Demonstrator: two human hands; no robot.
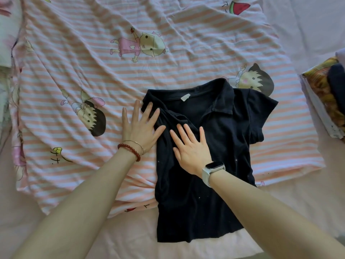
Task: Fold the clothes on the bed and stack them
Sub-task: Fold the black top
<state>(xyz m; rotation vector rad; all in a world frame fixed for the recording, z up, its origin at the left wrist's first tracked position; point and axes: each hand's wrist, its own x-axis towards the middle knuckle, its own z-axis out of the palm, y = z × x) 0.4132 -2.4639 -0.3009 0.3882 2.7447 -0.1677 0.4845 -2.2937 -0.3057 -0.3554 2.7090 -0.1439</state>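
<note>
Black polo shirt (220,146), creased, flat hands pressing

Your left hand (140,126) lies flat with straight fingers (149,112) on the folded-in left edge of the dark polo shirt (220,139), partly on the striped cartoon sheet (89,58). Your right hand (192,148) presses flat on the shirt's chest. The shirt lies collar away from you on the bed (317,193). A stack of folded clothes (328,94) sits at the right edge.
</note>
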